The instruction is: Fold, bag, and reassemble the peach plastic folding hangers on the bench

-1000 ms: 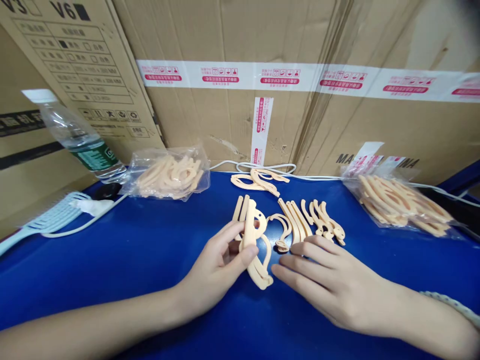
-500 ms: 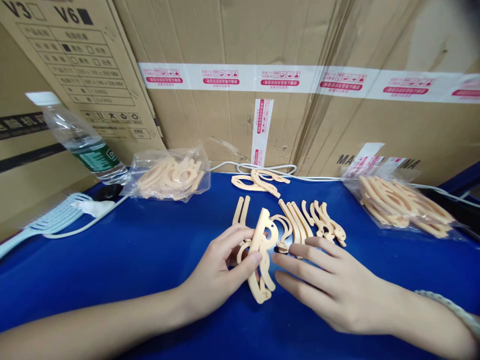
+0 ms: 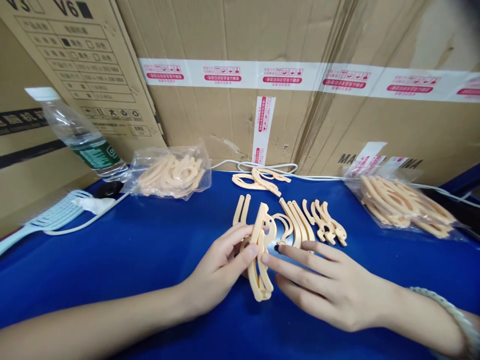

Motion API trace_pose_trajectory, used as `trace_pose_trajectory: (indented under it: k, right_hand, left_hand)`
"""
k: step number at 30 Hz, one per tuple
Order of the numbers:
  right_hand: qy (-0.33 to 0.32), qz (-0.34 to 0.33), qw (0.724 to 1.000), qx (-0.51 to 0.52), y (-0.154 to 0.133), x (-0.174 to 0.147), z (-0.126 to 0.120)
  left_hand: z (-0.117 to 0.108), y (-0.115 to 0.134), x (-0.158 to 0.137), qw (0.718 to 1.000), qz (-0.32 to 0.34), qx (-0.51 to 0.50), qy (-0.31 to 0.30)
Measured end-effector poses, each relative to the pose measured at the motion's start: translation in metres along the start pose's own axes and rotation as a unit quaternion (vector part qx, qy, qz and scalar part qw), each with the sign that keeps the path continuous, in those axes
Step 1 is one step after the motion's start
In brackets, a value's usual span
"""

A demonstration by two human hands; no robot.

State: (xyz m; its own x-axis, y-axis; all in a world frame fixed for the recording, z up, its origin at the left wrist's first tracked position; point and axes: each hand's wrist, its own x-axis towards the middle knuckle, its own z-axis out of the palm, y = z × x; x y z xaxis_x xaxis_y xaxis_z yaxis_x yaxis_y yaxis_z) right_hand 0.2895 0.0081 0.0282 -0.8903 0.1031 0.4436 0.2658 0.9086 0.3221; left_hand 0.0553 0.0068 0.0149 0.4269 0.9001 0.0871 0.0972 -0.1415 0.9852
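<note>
Upright above the blue table, a beige plastic folding clothes hanger (image 3: 258, 225) is pinched between the thumb and fingers of my left hand (image 3: 221, 265). Its curved arms lie folded alongside each other, and part of it is hidden behind my fingers. My right hand (image 3: 333, 285) has its fingers stretched out and apart, the index fingertip touching the hanger's right side. Just beyond my hands lie loose beige parts: two short straight strips (image 3: 242, 210), curved hook pieces (image 3: 285, 225), several long arms (image 3: 300, 220) and several wavy pieces (image 3: 326, 220).
Folded hangers (image 3: 260, 180) lie farther back, near a white cable (image 3: 262, 166). Clear bags of beige parts stand left (image 3: 172, 172) and right (image 3: 405, 202). A water bottle (image 3: 90, 145) and a pale blue hairbrush (image 3: 56, 215) are at left. Cardboard boxes (image 3: 225, 115) wall the back.
My right hand has moved slightly left, bringing its index fingertip onto the hanger. The hanger's lower arm has swung in closer to the other arm. My left hand keeps its hold.
</note>
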Motion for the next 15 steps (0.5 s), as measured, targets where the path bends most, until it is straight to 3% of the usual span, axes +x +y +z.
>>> trace_pose_trajectory:
  k: [5,8,11,13,15]
  right_hand:
    - [0.013,-0.008,1.0,0.007,-0.002,-0.002,0.004]
    - [0.022,0.014,0.998,0.062,-0.005,-0.001,0.001]
    - [0.044,0.115,0.975,0.184,-0.006,0.0,-0.006]
    - [0.064,0.221,0.938,0.258,-0.006,0.0,-0.012]
    - [0.043,0.299,0.896,0.325,-0.005,-0.001,-0.017]
  left_hand:
    - [0.004,0.004,-0.003,0.991,-0.059,-0.113,-0.031]
    - [0.005,0.007,-0.003,0.987,-0.07,-0.144,-0.005]
    - [0.003,0.007,-0.002,0.995,-0.033,-0.094,0.027]
    - [0.002,0.007,-0.003,0.999,-0.007,-0.04,0.019]
    - [0.002,0.005,-0.004,1.0,0.02,0.013,0.003]
